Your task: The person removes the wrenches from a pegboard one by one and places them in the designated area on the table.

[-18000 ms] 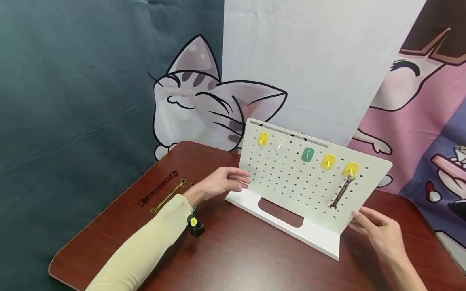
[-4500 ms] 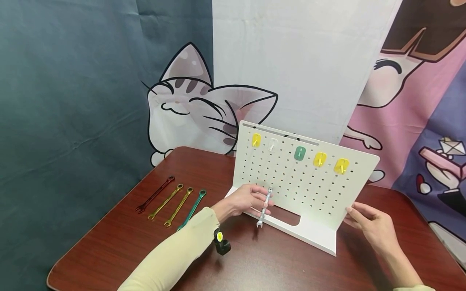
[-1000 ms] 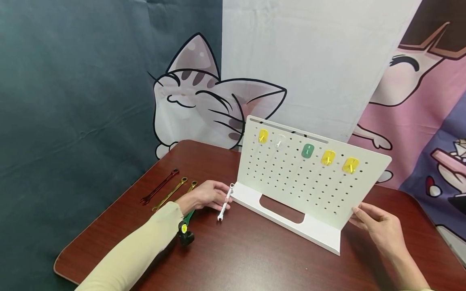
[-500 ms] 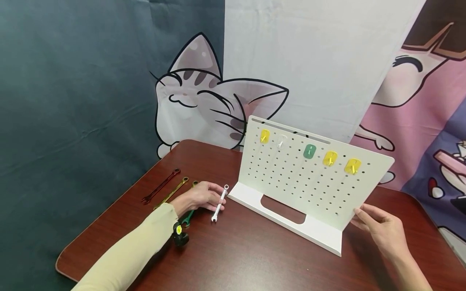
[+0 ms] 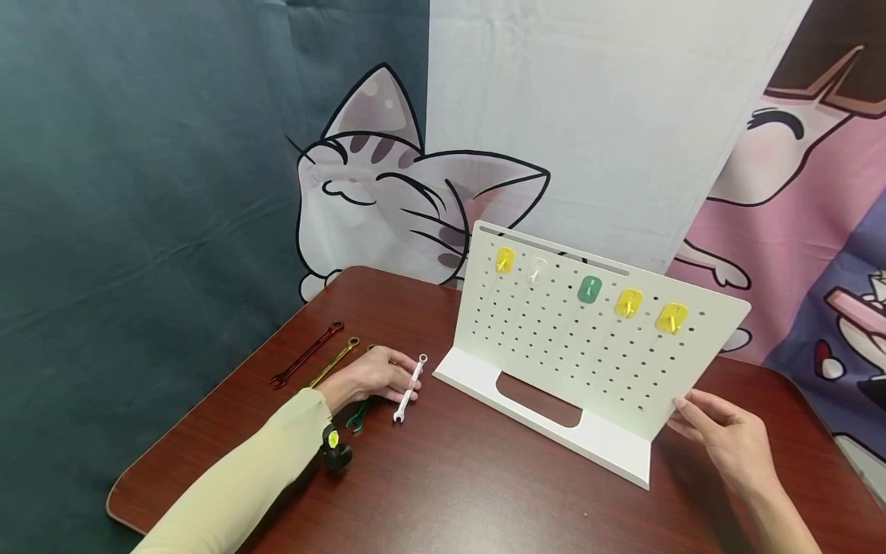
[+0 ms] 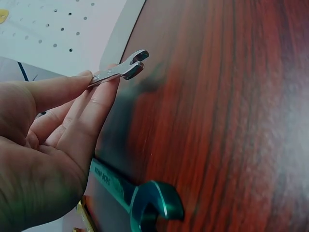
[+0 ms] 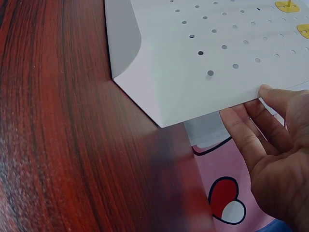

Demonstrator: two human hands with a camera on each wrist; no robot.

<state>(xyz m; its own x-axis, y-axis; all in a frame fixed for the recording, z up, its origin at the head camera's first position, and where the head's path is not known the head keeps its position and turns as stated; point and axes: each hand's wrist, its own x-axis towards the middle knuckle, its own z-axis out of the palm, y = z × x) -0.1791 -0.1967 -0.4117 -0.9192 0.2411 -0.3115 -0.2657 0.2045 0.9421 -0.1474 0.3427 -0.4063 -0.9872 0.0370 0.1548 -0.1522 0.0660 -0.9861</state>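
Note:
My left hand point(image 5: 377, 375) pinches a silver combination wrench point(image 5: 410, 389) between thumb and fingers, ring end up and open end down. In the left wrist view, the wrench's open end point(image 6: 133, 65) juts past the fingertips above the table. A green wrench point(image 5: 357, 417) lies just under this hand, which partly covers it. To its left lie a red wrench point(image 5: 308, 354) and a gold wrench point(image 5: 339, 357); another gold one is mostly hidden behind the hand. At the right, my right hand point(image 5: 727, 435) grips the side edge of a white pegboard point(image 7: 178, 82), thumb in front and fingers behind.
Along the pegboard's top row sit a yellow hook point(image 5: 504, 261), a clear hook point(image 5: 537, 271), a green hook point(image 5: 590, 289) and two more yellow ones, all bare. The board's white base point(image 5: 616, 446) rests on the reddish-brown table point(image 5: 484, 492). Cartoon-printed curtains point(image 5: 360, 177) hang behind.
A wrench hung on the rightmost yellow hook at first; that hook is now bare. My left hand has carried the silver wrench leftward from the board toward the other wrenches. The right hand stays put.

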